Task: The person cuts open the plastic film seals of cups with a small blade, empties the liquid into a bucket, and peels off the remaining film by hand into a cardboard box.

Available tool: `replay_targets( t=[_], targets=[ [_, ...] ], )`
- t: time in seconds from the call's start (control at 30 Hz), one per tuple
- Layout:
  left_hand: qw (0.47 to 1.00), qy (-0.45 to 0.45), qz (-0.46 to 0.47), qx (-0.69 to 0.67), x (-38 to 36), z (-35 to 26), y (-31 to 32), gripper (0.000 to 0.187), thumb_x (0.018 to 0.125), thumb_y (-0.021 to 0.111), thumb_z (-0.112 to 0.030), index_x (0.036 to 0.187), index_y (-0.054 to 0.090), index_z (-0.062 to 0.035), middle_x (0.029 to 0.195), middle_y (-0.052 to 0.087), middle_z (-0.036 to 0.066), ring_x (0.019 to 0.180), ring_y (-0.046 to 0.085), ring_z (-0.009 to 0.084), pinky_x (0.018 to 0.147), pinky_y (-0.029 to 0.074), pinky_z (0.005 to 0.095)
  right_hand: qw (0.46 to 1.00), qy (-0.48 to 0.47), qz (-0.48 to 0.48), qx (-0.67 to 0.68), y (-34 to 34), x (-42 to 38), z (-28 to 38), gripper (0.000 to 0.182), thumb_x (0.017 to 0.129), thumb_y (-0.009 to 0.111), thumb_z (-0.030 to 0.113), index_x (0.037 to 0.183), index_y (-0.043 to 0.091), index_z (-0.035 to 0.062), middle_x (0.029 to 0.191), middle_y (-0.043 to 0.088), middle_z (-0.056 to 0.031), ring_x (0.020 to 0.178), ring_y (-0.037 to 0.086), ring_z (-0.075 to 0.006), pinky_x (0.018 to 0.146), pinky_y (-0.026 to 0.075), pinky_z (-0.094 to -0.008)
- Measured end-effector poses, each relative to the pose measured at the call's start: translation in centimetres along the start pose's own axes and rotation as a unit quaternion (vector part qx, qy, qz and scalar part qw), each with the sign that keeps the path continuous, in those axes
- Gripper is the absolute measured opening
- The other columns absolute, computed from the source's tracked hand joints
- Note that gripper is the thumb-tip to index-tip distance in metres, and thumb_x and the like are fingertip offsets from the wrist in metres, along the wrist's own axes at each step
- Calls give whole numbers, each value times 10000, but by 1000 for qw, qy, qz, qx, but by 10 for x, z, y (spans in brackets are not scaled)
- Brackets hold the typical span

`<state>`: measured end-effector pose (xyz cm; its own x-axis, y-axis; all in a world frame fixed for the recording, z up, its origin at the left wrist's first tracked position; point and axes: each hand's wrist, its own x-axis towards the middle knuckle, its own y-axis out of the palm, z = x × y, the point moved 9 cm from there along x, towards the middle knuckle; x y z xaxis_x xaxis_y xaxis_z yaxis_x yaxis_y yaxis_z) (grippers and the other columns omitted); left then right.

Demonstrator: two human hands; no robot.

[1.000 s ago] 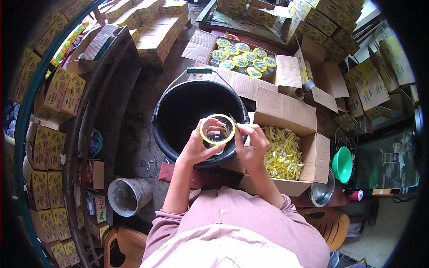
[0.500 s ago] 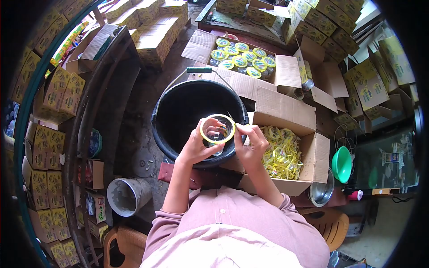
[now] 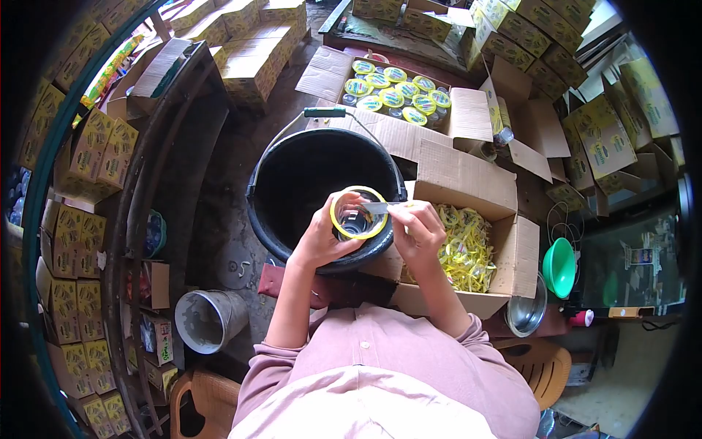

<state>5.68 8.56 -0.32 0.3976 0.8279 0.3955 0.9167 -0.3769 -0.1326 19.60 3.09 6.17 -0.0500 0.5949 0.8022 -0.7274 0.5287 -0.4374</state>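
Observation:
My left hand (image 3: 319, 235) is wrapped round a clear plastic cup (image 3: 353, 219) with a yellow rim, its mouth tilted up toward me. In my right hand (image 3: 417, 228) I pinch a small flat blade (image 3: 378, 208), which lies across the right side of the cup's rim. Both hands are over the near edge of a black bucket (image 3: 272, 164). Beside my right hand an open carton (image 3: 466, 175) holds a heap of yellow plastic strips (image 3: 466, 245).
Beyond the bucket, a carton (image 3: 472, 115) holds several yellow-lidded cups (image 3: 390, 96). A grey bucket (image 3: 210, 322) stands at the lower left, a green bowl (image 3: 559, 268) at the right. Printed boxes (image 3: 256, 62) are stacked around.
The blade has turned from nearly upright to lying flat across the cup's rim. My right hand has shifted slightly right, and the cup has moved a little with my left hand.

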Motion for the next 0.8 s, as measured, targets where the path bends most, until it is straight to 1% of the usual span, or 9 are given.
replay_targets(
  t=[0.07,0.27,0.47,0.57,0.67,0.8],
  targets=[
    [1000,12,-2,3,1,-1,0,616,630,732,-58,1169,437,-16,1059,598,137,989,602,239,904,465,330,1000,-23,15,-8,-1,-2,3,249,657,644,-75,878,658,39,773,601,-73,721,601,-236,632,502,-332],
    [1000,10,-10,14,1,-3,0,603,616,743,-45,1148,459,-19,1058,613,130,1002,604,239,909,462,332,999,-23,39,-14,1,-4,3,242,663,634,-53,890,658,31,785,604,-77,738,596,-244,649,503,-346],
    [1000,8,-6,20,1,-5,0,617,598,749,-25,1146,465,-22,1064,613,123,1004,605,234,914,461,329,999,-24,34,-22,-2,-4,6,237,662,637,-48,882,663,36,774,599,-67,730,593,-232,636,505,-339],
    [1000,8,1,20,2,-6,2,632,591,745,-18,1157,463,-18,1067,611,121,1006,604,229,918,460,325,998,-42,36,-35,-4,-5,9,237,659,648,-45,878,669,44,765,593,-61,724,592,-224,626,507,-335],
    [1000,0,6,4,2,-4,2,648,586,738,-11,1172,461,-14,1070,611,117,1009,603,223,920,459,321,998,-37,32,-30,-4,-7,8,253,636,664,-104,846,671,37,745,605,-74,694,599,-225,643,514,-318],
    [1000,2,8,5,2,-4,2,660,580,733,-1,1181,461,-13,1078,608,116,1015,601,222,923,458,319,998,-33,44,-44,-3,-7,8,252,640,672,-76,860,671,46,748,600,-68,693,595,-224,625,510,-321]
  ],
)
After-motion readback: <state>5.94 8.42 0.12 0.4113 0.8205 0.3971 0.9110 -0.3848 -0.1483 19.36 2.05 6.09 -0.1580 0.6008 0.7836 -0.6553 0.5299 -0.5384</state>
